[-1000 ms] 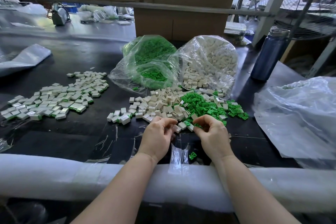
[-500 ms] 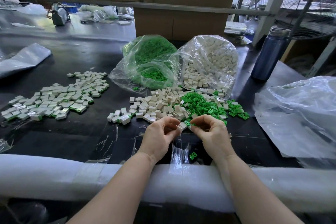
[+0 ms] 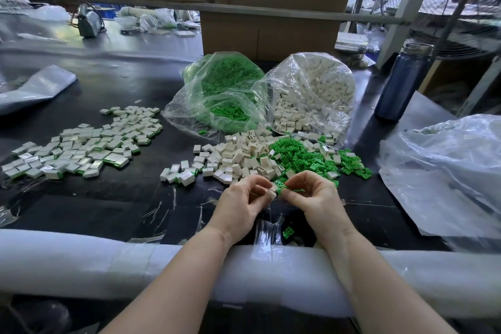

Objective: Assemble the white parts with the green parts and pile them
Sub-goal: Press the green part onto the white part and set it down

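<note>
Black worktable carries loose parts. Left hand pinches a white part; right hand pinches a green part touching it.

Both my bare forearms reach forward side by side. My left hand curls its fingers, pinching with thumb and fingertips; my right hand mirrors it, fingertips nearly touching between them.

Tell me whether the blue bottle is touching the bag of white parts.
Apart. The head view shows bare dark table between the blue bottle, standing upright at the right, and the bag of white parts.
</note>
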### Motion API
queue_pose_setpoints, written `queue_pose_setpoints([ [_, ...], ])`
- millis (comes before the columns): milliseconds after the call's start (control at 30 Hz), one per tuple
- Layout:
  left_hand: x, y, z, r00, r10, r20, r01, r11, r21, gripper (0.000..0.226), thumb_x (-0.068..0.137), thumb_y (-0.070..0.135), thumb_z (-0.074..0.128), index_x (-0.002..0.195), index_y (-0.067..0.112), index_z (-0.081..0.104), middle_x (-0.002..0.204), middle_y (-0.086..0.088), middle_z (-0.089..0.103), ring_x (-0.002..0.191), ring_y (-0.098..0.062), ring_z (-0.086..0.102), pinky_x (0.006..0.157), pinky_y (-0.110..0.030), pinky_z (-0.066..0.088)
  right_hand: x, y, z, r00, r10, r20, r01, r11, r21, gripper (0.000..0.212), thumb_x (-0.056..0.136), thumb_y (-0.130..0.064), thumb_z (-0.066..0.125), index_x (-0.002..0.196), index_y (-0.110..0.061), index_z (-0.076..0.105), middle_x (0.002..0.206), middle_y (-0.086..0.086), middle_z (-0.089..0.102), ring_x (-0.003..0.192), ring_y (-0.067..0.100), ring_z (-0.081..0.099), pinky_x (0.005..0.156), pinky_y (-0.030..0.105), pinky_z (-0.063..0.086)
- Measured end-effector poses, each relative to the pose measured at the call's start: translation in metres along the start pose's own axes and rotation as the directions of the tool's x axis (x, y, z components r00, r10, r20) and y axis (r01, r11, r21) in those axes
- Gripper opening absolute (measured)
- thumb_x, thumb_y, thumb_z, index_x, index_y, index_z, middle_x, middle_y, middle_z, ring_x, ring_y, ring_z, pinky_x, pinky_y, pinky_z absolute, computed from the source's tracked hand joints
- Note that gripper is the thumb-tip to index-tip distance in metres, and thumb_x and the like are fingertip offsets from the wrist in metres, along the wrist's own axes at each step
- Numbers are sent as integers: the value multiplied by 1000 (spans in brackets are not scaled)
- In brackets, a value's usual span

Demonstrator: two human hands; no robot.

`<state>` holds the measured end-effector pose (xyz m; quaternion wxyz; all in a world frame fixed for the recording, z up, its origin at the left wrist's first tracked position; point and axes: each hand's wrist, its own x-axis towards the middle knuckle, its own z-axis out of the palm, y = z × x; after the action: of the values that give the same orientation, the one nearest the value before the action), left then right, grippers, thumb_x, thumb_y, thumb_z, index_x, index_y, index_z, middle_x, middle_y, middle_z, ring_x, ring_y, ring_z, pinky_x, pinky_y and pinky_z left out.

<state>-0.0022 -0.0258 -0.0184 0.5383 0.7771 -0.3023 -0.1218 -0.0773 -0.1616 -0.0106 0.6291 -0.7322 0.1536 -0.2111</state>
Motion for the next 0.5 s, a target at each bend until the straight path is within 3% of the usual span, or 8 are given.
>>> queue_pose_setpoints([
  [167, 1, -2, -1, 1000, -17, 20, 17, 999, -30, 9, 82, 10, 69, 88, 15, 66, 85, -4, 70, 81, -18, 67, 83, -33, 54, 0, -2, 2, 999, 11, 40, -11, 1000, 4, 16, 77, 6, 69, 81, -9, 69, 80, 11, 68, 73, 19, 63, 74, 32, 55],
  [300, 1, -1, -1, 999, 5, 42, -5, 1000, -10, 10, 81, 12, 70, 87, 19, 68, 85, 2, 70, 81, -11, 66, 83, -24, 53, -1, -2, 2, 999, 1, 42, 0, 1000, -17, 15, 76, 6, 69, 78, -9, 69, 73, 6, 68, 69, 14, 64, 71, 27, 54],
  [500, 1, -1, -1, 1000, 3, 19, -2, 1000, -18, 10, 82, 9, 69, 86, 19, 68, 82, 2, 69, 76, -10, 65, 79, -22, 53, -1, 0, 2, 996, 5, 84, -1, 999, -49, 16, 77, 5, 69, 75, -10, 69, 69, 2, 69, 66, 11, 64, 67, 23, 54],
])
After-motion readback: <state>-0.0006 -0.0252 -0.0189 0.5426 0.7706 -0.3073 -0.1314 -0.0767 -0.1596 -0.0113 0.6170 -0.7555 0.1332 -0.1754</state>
